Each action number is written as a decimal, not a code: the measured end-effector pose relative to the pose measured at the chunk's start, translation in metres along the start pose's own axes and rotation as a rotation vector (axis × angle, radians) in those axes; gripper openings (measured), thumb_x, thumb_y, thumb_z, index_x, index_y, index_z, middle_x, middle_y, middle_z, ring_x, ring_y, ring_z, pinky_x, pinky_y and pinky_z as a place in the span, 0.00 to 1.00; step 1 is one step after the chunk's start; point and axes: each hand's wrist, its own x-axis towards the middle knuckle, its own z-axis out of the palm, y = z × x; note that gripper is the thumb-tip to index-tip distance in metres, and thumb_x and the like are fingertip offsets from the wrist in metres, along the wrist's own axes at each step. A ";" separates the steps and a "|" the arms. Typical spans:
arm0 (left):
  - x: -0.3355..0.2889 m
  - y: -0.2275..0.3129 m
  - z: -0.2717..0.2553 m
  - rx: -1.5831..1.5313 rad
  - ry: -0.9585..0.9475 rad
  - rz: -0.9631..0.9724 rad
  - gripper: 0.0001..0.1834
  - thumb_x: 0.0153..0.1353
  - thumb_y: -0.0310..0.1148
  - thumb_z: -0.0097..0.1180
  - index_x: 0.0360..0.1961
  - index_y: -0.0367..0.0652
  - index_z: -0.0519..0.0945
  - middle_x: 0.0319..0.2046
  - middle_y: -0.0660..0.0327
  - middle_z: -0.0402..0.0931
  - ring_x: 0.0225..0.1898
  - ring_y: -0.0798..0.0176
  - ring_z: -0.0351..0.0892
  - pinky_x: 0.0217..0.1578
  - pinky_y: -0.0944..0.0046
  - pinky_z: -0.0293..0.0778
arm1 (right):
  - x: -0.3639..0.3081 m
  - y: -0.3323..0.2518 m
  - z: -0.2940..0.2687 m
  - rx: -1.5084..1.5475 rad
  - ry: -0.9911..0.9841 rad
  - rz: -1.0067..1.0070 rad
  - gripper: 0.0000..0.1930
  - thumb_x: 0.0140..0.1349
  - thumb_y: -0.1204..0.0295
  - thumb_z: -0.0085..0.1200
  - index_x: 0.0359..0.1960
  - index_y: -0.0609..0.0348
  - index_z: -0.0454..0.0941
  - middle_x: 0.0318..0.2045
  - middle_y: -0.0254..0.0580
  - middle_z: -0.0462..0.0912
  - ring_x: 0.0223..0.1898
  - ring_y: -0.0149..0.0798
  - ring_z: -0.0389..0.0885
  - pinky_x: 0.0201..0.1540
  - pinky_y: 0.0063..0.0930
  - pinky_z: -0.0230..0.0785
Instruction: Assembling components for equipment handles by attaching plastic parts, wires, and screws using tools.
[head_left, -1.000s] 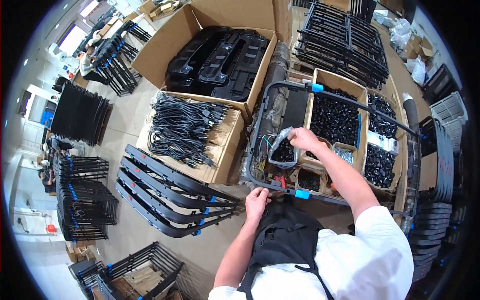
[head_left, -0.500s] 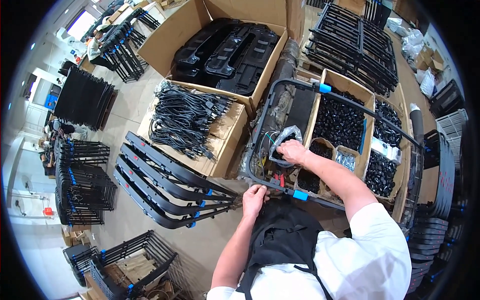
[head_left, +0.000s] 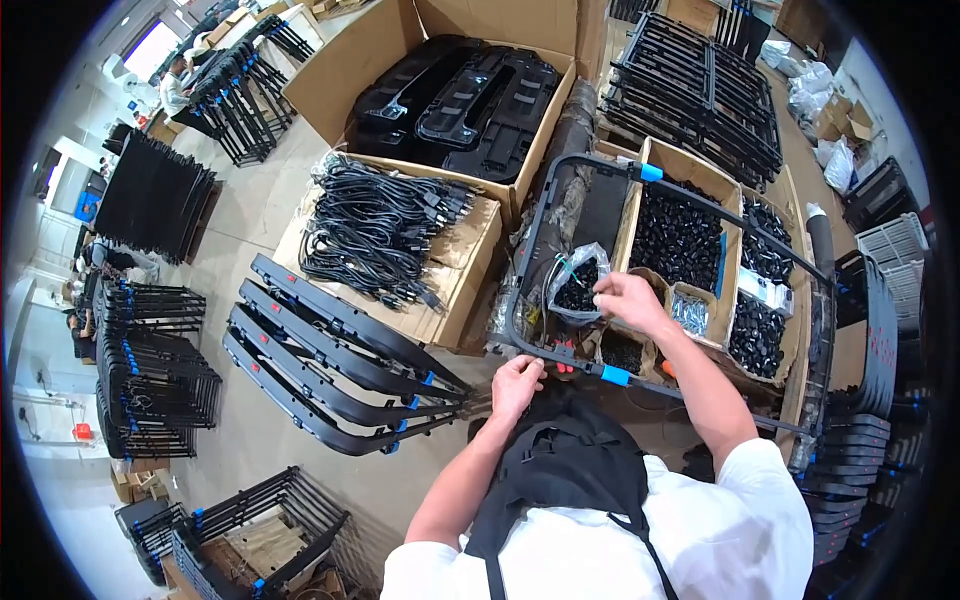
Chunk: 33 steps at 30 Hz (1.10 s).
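A black tubular frame (head_left: 516, 290) with blue sleeves lies across the bench in front of me. My left hand (head_left: 517, 387) is closed at its near left corner, thumb and fingers pinched; what they hold, if anything, is hidden. Beside the right edge of a clear plastic bag (head_left: 575, 294) of small black parts, my right hand (head_left: 632, 303) is bent with fingertips drawn together. Anything between those fingertips is too small to make out. A red clamp-like piece (head_left: 565, 353) sits at the frame's near bar, just right of my left hand.
Cardboard bins of black plastic parts (head_left: 675, 240) and a small box of metal screws (head_left: 690, 312) stand right of the bag. Bundled black cables (head_left: 385, 230) lie on a carton at left, near stacked curved black frames (head_left: 320, 350). A large carton (head_left: 480, 180) holds black panels.
My right hand has come up out of the plastic bag and shifted right, showing the bag's black parts. My left hand stays by the frame's corner, moved slightly. The view has shifted a little.
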 end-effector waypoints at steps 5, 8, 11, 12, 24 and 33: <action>0.005 0.008 -0.013 0.011 -0.069 -0.029 0.16 0.70 0.40 0.61 0.44 0.37 0.89 0.33 0.61 0.89 0.29 0.68 0.85 0.35 0.66 0.81 | -0.103 -0.026 0.038 0.554 -0.179 0.156 0.14 0.70 0.70 0.64 0.51 0.66 0.83 0.38 0.42 0.90 0.35 0.31 0.88 0.37 0.24 0.79; 0.011 0.004 -0.019 -0.031 -0.117 -0.047 0.15 0.70 0.39 0.63 0.44 0.36 0.89 0.33 0.61 0.89 0.28 0.68 0.84 0.32 0.66 0.79 | -0.144 -0.002 0.089 0.730 -0.243 0.335 0.13 0.72 0.68 0.64 0.51 0.64 0.83 0.37 0.40 0.89 0.34 0.30 0.88 0.35 0.23 0.77; 0.017 0.006 -0.020 -0.089 -0.197 -0.145 0.15 0.70 0.39 0.64 0.46 0.36 0.86 0.33 0.60 0.88 0.26 0.69 0.82 0.29 0.66 0.78 | -0.147 0.051 0.148 0.919 -0.034 0.587 0.12 0.74 0.63 0.63 0.49 0.59 0.84 0.32 0.31 0.84 0.29 0.26 0.80 0.31 0.20 0.70; 0.018 0.006 -0.021 -0.110 -0.213 -0.172 0.15 0.70 0.39 0.65 0.47 0.36 0.84 0.32 0.60 0.87 0.25 0.69 0.81 0.27 0.67 0.77 | -0.138 0.063 0.164 0.984 0.019 0.587 0.12 0.74 0.63 0.62 0.48 0.57 0.84 0.32 0.29 0.82 0.29 0.25 0.78 0.31 0.21 0.68; 0.038 0.011 -0.036 -0.192 -0.418 -0.326 0.11 0.68 0.36 0.63 0.36 0.38 0.86 0.28 0.58 0.88 0.24 0.65 0.86 0.22 0.65 0.78 | -0.063 0.053 0.232 1.439 0.084 0.395 0.12 0.81 0.65 0.50 0.47 0.60 0.82 0.35 0.36 0.84 0.37 0.37 0.81 0.44 0.37 0.77; 0.031 -0.001 -0.030 -0.076 -0.448 -0.274 0.20 0.71 0.43 0.59 0.26 0.40 0.84 0.20 0.60 0.81 0.18 0.63 0.78 0.18 0.60 0.71 | -0.081 0.037 0.201 0.729 0.030 0.258 0.12 0.79 0.66 0.48 0.45 0.56 0.84 0.33 0.30 0.82 0.34 0.34 0.81 0.39 0.28 0.74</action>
